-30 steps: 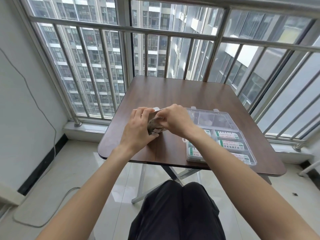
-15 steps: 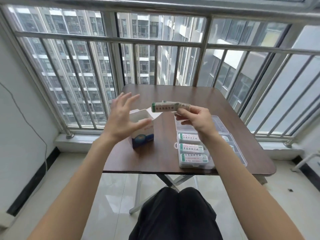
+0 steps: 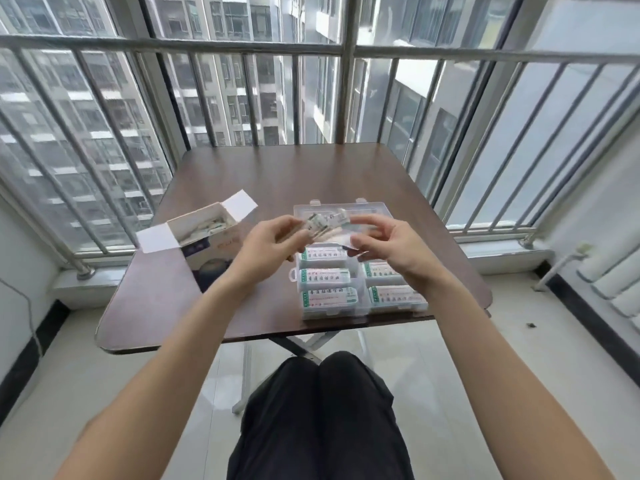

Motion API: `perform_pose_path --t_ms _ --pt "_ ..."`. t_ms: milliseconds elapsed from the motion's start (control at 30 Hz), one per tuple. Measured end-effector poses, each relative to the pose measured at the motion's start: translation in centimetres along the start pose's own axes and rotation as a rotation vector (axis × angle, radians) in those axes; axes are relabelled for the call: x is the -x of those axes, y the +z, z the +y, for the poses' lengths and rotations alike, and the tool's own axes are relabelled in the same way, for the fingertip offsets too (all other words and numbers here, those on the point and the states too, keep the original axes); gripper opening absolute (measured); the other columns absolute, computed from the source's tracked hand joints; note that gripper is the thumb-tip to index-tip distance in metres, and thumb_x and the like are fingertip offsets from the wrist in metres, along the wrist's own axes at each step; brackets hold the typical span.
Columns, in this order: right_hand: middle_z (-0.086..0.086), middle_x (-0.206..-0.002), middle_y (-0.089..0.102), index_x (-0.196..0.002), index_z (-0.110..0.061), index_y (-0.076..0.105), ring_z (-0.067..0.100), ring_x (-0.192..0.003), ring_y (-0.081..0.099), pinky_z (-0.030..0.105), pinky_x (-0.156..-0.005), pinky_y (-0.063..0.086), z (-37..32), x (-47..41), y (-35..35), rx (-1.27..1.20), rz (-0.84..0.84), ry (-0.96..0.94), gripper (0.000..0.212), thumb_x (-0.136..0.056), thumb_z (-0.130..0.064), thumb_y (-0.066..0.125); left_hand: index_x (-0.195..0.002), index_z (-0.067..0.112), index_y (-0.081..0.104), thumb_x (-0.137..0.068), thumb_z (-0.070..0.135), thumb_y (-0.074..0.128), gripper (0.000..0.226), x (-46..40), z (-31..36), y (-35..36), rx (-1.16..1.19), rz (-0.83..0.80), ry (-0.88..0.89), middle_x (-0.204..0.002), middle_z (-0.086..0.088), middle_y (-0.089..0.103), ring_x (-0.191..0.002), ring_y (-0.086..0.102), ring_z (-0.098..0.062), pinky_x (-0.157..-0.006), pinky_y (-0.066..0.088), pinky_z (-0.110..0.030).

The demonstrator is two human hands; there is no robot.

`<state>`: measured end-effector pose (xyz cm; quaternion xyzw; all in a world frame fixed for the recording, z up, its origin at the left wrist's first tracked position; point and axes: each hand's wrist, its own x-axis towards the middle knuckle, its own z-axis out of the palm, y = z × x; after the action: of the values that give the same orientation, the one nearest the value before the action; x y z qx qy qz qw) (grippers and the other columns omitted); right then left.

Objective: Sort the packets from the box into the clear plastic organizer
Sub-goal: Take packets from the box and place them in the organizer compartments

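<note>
A white-and-green packet is held above the back of the clear plastic organizer. My left hand pinches the packet's left end. My right hand holds its right end, fingers curled; motion blur hides the exact grip. Several packets lie in the organizer's near compartments. The open cardboard box stands on the table to the left, flaps up, with more packets inside.
The brown table stands against a metal railing and windows. The organizer's lid lies open behind it. My black-clad knees are under the table's near edge. A radiator is at the right.
My right hand drew a packet out of the box and carried it right. My left hand let go of the box and joined it on the packet above the organizer.
</note>
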<state>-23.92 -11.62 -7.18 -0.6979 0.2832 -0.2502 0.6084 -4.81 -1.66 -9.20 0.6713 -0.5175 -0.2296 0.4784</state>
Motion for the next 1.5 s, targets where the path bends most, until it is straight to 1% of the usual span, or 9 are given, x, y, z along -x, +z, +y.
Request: perform_pose_path --t_ms 167,333,467,667,867,1033,1133,1267,1500 --pt "0.011 -0.08 0.069 -0.098 -0.007 0.063 0.022 -0.064 0.069 0.025 -0.055 0.054 1.3 0.8 -3.3 0.129 0.206 -0.07 0.011 -0.088 -0.004 0.063 -0.102 0.016 0.062 -0.092 0.017 0.057 0.01 -0.9 -1.3 1.4 0.018 0.059 -0.09 -0.077 0.003 0.067 -0.062 0.059 -0.002 -0.054 0.047 -0.011" --pt "0.014 -0.089 0.072 -0.092 -0.003 0.07 0.021 -0.085 0.071 0.026 -0.08 0.056 1.0 0.2 -3.2 0.073 0.261 -0.176 0.012 -0.081 -0.006 0.071 -0.099 0.013 0.063 -0.092 0.017 0.059 0.01 -1.4 -1.5 2.4 0.011 -0.021 -0.127 -0.076 0.005 0.067 -0.059 0.061 0.004 -0.053 0.047 -0.013" --pt "0.011 -0.083 0.071 -0.087 -0.003 0.071 0.016 -0.076 0.069 0.029 -0.082 0.055 0.7 -0.7 -2.4 -0.004 0.321 -0.222 0.013 -0.081 -0.015 0.071 -0.095 0.018 0.064 -0.09 0.02 0.06 0.006 -1.3 -1.5 2.4 0.032 -0.05 -0.128 -0.078 0.007 0.068 -0.063 0.062 0.001 -0.055 0.048 -0.016" --pt "0.016 -0.094 0.07 -0.099 -0.015 0.068 0.019 -0.08 0.071 0.029 -0.077 0.056 1.8 -2.3 -1.0 0.123 0.248 -0.208 0.024 -0.078 -0.01 0.076 -0.104 0.015 0.065 -0.089 0.018 0.062 0.016 -1.0 -0.5 1.9 0.178 -0.112 -0.151 -0.088 0.001 0.071 -0.066 0.069 -0.008 -0.051 0.047 -0.014" --pt "0.003 -0.083 0.069 -0.084 -0.015 0.067 0.017 -0.083 0.064 0.035 -0.08 0.055 2.5 -3.1 0.2 0.157 0.229 -0.136 0.009 -0.079 -0.016 0.075 -0.107 0.012 0.059 -0.1 0.012 0.041 0.019 -1.2 -0.1 2.8 0.202 -0.103 -0.123 -0.078 0.003 0.061 -0.057 0.058 -0.002 -0.046 0.043 -0.014" --pt "0.008 -0.092 0.067 -0.087 -0.016 0.059 0.017 -0.08 0.066 0.023 -0.061 0.055 2.4 -2.7 1.3 0.188 0.16 -0.08 0.012 -0.084 -0.011 0.07 -0.11 0.013 0.062 -0.101 0.042 0.028 0.046 -1.3 0.0 3.0 0.201 -0.113 -0.249 -0.081 -0.001 0.06 -0.065 0.052 -0.008 -0.056 0.041 -0.017" --pt "0.004 -0.086 0.063 -0.101 -0.016 0.064 0.016 -0.073 0.064 0.025 -0.057 0.054 2.5 -2.4 1.5 0.272 0.128 -0.099 0.019 -0.084 -0.009 0.068 -0.107 0.016 0.063 -0.098 0.047 0.032 0.044 -0.7 0.4 2.8 0.023 -0.123 -0.185 -0.088 0.002 0.062 -0.071 0.055 -0.008 -0.062 0.043 -0.02" --pt "-0.001 -0.082 0.065 -0.086 -0.02 0.066 0.017 -0.074 0.066 0.033 -0.067 0.058 3.0 -2.4 1.5 0.525 0.134 -0.124 0.009 -0.081 -0.016 0.072 -0.1 0.019 0.063 -0.09 0.029 0.061 0.014 0.5 -0.3 2.1 -0.349 -0.08 0.065 -0.088 0.008 0.065 -0.078 0.061 -0.007 -0.072 0.051 -0.023" --pt "-0.009 -0.074 0.064 -0.078 -0.023 0.063 0.011 -0.075 0.065 0.037 -0.077 0.056 3.3 -1.6 1.6 0.883 0.063 -0.163 0.009 -0.082 -0.026 0.071 -0.097 0.019 0.068 -0.087 0.034 0.063 0.019 0.9 -1.1 2.3 -0.675 -0.024 0.252 -0.093 0.002 0.071 -0.078 0.05 -0.009 -0.07 0.037 -0.024"
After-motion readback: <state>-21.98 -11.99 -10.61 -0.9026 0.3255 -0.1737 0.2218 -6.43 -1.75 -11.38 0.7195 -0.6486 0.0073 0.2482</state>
